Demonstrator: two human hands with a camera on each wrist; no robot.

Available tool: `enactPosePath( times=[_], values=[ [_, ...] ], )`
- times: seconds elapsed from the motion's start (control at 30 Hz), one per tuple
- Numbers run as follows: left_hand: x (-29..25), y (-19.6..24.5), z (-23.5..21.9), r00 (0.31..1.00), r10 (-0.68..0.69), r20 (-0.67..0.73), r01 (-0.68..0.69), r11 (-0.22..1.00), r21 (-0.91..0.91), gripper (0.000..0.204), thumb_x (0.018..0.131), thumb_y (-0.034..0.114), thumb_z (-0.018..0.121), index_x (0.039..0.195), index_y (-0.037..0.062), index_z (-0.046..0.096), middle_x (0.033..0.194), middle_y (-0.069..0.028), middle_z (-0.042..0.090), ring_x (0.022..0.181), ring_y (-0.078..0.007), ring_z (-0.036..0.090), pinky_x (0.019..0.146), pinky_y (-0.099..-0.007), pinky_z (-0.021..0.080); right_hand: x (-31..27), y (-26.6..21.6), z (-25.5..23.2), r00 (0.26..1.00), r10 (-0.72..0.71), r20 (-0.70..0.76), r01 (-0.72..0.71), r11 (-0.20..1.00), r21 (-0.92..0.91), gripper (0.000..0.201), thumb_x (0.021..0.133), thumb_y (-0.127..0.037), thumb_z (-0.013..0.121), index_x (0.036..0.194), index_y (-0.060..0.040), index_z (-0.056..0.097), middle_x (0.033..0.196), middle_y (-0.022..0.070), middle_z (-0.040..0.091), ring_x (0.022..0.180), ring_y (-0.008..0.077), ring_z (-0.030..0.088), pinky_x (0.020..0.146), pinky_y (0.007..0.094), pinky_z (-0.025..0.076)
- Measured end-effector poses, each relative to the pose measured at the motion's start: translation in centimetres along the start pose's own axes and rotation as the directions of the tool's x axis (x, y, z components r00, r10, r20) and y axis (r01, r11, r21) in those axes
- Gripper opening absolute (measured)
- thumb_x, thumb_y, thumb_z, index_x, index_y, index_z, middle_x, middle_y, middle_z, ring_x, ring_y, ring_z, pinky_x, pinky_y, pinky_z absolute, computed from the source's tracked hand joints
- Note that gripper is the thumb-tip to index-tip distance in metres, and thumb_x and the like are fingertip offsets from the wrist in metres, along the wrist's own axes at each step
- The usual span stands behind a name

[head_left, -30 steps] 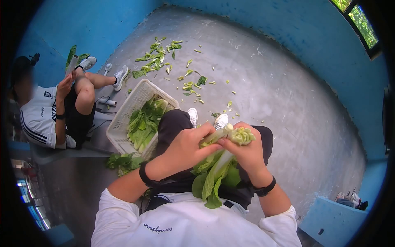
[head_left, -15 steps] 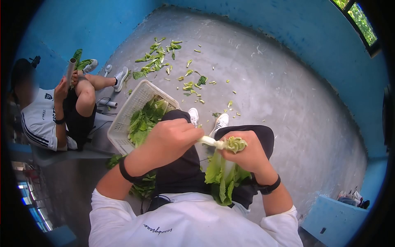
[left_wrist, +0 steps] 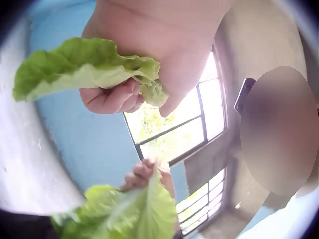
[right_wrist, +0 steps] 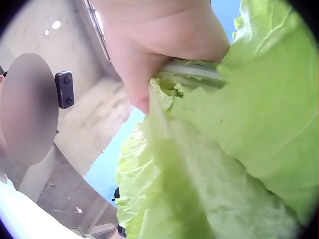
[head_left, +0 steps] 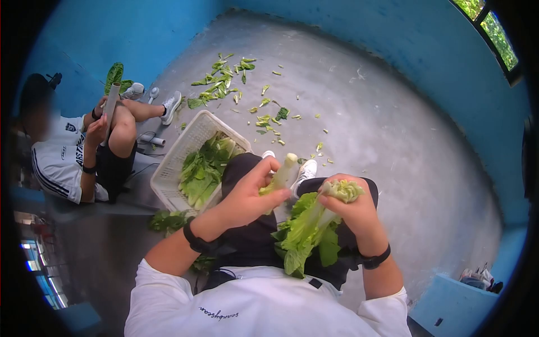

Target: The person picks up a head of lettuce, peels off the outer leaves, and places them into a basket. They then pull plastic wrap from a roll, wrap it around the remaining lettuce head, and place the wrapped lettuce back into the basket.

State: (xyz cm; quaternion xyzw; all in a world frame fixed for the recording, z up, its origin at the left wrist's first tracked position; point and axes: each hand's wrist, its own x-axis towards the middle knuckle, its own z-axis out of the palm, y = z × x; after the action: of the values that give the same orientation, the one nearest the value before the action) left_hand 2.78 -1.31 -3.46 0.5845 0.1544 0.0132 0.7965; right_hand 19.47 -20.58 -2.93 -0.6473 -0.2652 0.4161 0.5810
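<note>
My left hand grips a pale-stemmed leafy piece, stem end up, in front of the left knee. In the left wrist view a green leaf sticks out of that curled left hand. My right hand holds a bunch of leafy greens by its stems, leaves hanging down over the lap and a curly pale top showing above the thumb. Broad leaves fill much of the right wrist view below the right hand. The two hands are apart.
A white plastic basket with leafy greens stands left of my legs, more greens beside it. Leaf scraps lie on the grey floor. Another person sits at left holding a tube.
My hands came together, then moved apart; the left hand now holds its piece upright, away from the right hand's bunch. The seated person's tube has shifted slightly.
</note>
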Motion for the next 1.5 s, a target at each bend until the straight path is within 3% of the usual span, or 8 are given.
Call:
enactPosePath(
  times=[0.07,0.17,0.33,0.67,0.9,1.17,1.37,1.5],
  values=[
    [0.5,-1.3,0.8,0.995,0.098,-0.003,-0.097,0.993,0.071,0.012,0.098,0.008,0.064,0.109,0.0040,0.060,0.098,0.0007,0.062,0.084,-0.0052,0.056,0.077,-0.0242,0.047,0.0,0.4,0.3,0.999,-0.002,-0.040,0.003,1.000,0.030,0.018,0.083,-0.006,0.079,0.096,0.0005,0.069,0.085,-0.0019,0.068,0.078,0.0039,0.058,0.071,0.0225,0.048],
    [0.6,-1.7,2.0,0.999,0.033,0.000,-0.033,0.998,0.060,0.016,0.098,0.011,0.065,0.111,0.0027,0.062,0.100,-0.0012,0.062,0.090,-0.0078,0.058,0.083,-0.0263,0.049,0.2,1.3,0.6,0.991,0.025,-0.130,-0.006,0.990,0.142,0.016,0.084,-0.005,0.078,0.095,0.0006,0.069,0.085,-0.0016,0.068,0.078,0.0041,0.059,0.071,0.0226,0.048],
    [0.8,-1.3,4.2,0.986,0.148,-0.072,-0.114,0.933,0.342,0.023,0.088,0.007,0.075,0.108,0.0011,0.065,0.093,-0.0016,0.064,0.086,-0.0066,0.057,0.079,-0.0245,0.048,0.2,1.2,1.5,0.981,0.018,-0.194,0.031,0.968,0.250,0.020,0.086,-0.005,0.078,0.101,-0.0001,0.066,0.088,-0.0027,0.065,0.080,0.0039,0.057,0.072,0.0225,0.047],
    [1.2,-1.7,4.0,0.996,0.068,-0.061,-0.051,0.969,0.241,0.009,0.085,0.002,0.077,0.089,0.0002,0.069,0.081,0.0031,0.066,0.077,-0.0018,0.057,0.068,-0.0218,0.046,-0.2,1.8,1.5,0.994,0.018,-0.112,0.027,0.922,0.386,0.023,0.084,-0.004,0.079,0.103,-0.0015,0.067,0.094,-0.0024,0.065,0.084,0.0039,0.058,0.075,0.0224,0.048],
    [1.7,-2.1,3.0,0.999,-0.042,0.009,0.038,0.964,0.264,0.017,0.085,0.009,0.079,0.097,-0.0009,0.073,0.087,-0.0007,0.070,0.081,-0.0037,0.060,0.072,-0.0245,0.050,-0.2,1.5,1.1,0.999,-0.004,0.050,-0.007,0.973,0.231,0.027,0.083,-0.003,0.078,0.107,-0.0012,0.066,0.096,-0.0014,0.067,0.085,0.0049,0.060,0.077,0.0229,0.049],
    [1.1,-1.5,3.0,0.995,0.029,-0.090,-0.009,0.976,0.217,0.027,0.082,0.009,0.082,0.103,-0.0021,0.070,0.095,-0.0024,0.069,0.088,-0.0069,0.062,0.081,-0.0255,0.051,-0.2,1.5,0.9,0.996,0.051,-0.077,-0.020,0.933,0.358,0.020,0.085,0.001,0.072,0.103,-0.0018,0.063,0.093,-0.0023,0.065,0.085,0.0045,0.059,0.076,0.0226,0.048],
    [1.2,-1.4,3.9,0.974,0.217,-0.062,-0.164,0.870,0.464,0.021,0.082,0.007,0.082,0.097,-0.0002,0.071,0.092,-0.0008,0.069,0.085,-0.0057,0.061,0.076,-0.0251,0.051,-0.2,2.1,1.9,0.985,0.032,-0.167,0.035,0.923,0.383,0.023,0.087,0.002,0.072,0.106,-0.0026,0.062,0.096,-0.0025,0.064,0.087,0.0047,0.060,0.077,0.0222,0.048],
    [1.4,-2.0,3.9,0.984,0.088,-0.157,-0.033,0.945,0.324,0.017,0.082,0.005,0.081,0.095,-0.0004,0.072,0.086,0.0004,0.070,0.080,-0.0037,0.060,0.071,-0.0228,0.050,-0.3,1.8,2.3,0.979,0.045,-0.198,0.048,0.895,0.444,0.023,0.088,0.000,0.074,0.108,-0.0022,0.062,0.097,-0.0019,0.065,0.087,0.0048,0.060,0.077,0.0225,0.049]
  ],
)
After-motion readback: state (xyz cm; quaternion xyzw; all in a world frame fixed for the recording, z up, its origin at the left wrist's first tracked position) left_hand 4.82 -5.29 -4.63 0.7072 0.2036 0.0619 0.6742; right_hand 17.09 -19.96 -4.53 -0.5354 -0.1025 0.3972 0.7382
